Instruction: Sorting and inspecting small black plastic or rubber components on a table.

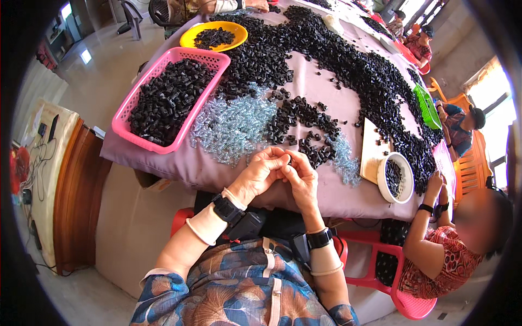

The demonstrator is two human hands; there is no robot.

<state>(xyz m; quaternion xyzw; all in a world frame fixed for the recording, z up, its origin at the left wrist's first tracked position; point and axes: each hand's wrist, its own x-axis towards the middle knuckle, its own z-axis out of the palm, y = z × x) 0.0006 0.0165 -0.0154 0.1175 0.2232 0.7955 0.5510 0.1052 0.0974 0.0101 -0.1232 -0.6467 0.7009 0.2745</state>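
Note:
My left hand [263,171] and my right hand [302,178] meet fingertip to fingertip above the near edge of the table. Both are closed in a pinch; whatever sits between the fingers is too small and covered to name. Just beyond them lies a pile of clear, bluish small plastic pieces [231,130]. To its right are loose small black plastic parts [299,117], some close behind my right fingers. A smaller heap of clear pieces [345,160] lies further right.
A pink basket [126,111] full of black parts stands at the left, before a yellow plate [241,33]. On the right are a white round bowl [405,195], a board [371,152] and a green basket [429,108]. A co-worker [440,239] sits at the right.

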